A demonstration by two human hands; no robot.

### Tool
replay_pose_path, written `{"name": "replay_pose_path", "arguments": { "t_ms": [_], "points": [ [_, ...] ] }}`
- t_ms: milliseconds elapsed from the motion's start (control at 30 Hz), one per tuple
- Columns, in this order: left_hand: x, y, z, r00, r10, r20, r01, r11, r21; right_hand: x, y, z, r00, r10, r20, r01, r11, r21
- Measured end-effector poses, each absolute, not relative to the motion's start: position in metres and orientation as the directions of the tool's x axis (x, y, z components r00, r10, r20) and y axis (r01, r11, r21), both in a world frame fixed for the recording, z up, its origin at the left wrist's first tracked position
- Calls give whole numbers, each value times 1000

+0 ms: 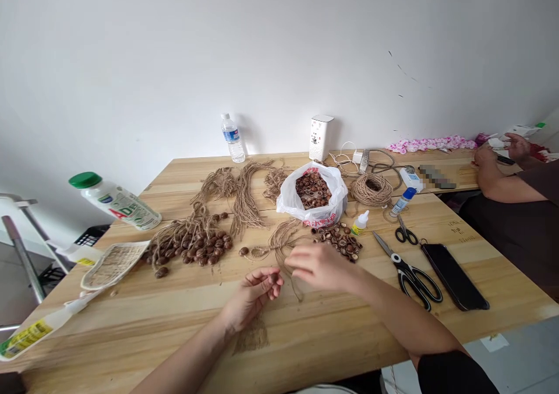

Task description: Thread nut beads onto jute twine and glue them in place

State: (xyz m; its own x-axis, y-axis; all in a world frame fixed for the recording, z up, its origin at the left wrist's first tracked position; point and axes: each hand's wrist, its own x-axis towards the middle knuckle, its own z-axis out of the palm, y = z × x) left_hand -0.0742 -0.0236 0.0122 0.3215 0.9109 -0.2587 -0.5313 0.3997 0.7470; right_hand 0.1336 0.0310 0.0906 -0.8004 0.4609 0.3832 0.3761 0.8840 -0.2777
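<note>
Between the thumb and fingers of my left hand (257, 292) is a small brown nut shell (273, 278). My right hand (323, 267) hovers just to its right, fingers stretched toward the shell and slightly apart; I see nothing in them. Thin twine strands (282, 237) spread on the table behind and under the fingers, with a looped, knotted piece and a single nut (243, 252) at its left end. Loose half shells (343, 242) lie beyond my right wrist. To the left is a heap of brown nuts tied on twine (205, 245).
A plastic bag of shells (286, 199), a twine coil (372, 190) and a small glue bottle (360, 223) stand behind. Large scissors (410, 274), small scissors (406, 234) and a phone (454, 276) lie right. Another person's hands (484, 156) work at far right.
</note>
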Motion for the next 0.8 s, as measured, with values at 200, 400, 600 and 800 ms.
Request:
{"name": "replay_pose_path", "arguments": {
  "t_ms": [200, 400, 600, 800],
  "points": [
    [-75, -22, 18, 301, 897, -322, -589, 441, 677, 208, 65, 140, -282, 855, 435, 872, 418, -255],
    [-72, -22, 19, 328, 877, -352, -581, 481, 657, 275, 96, 120, -22, 995, -101, 973, -2, -230],
    [-75, -20, 16, 293, 871, -394, -602, 488, 631, 287, 126, 79, -264, 944, -200, 852, 130, -507],
    [-78, -18, 10, 276, 871, -406, -599, 486, 636, 262, 125, 78, -311, 949, 43, 701, 260, -664]
  ]
}}
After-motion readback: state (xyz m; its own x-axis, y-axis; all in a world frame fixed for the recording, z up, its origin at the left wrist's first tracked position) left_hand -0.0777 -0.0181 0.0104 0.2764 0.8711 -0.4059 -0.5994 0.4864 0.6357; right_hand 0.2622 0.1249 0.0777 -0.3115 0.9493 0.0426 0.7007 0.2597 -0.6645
